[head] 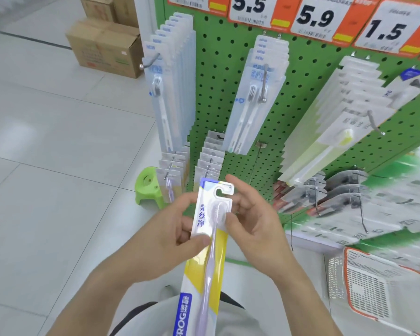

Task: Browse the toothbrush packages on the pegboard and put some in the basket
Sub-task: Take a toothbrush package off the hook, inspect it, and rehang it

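— What can be read on the long white, yellow and blue carded toothbrush package (205, 258) with the lilac brush under clear plastic?

— "ROG" is seen in white on the blue band at the bottom end; blue Chinese characters run beside the bristles. On the orange-and-white price tags (323, 16) above, "5.5", "5.9" and "1.5" are printed, and "NEW" is marked on the pale blue hanging toothbrush packs (170, 76).

— How is the package held?

— It is held upright before the body, hook tab uppermost. It is pinched by the left hand (165, 236), thumb laid on the front, fingers curled behind. The right edge is touched near the brush head by the right hand (255, 224); its fingers are loosely bent and spread apart — a firm grip cannot be confirmed.

— And round about?

— The green perforated pegboard (218, 76) is hung with more packs on metal hooks. A white mesh basket with an orange rim (364, 287) is seen at lower right, well apart from the package. A lime-green plastic stool (147, 187) and brown cardboard boxes (104, 44) are set on the grey tiled floor (46, 141).
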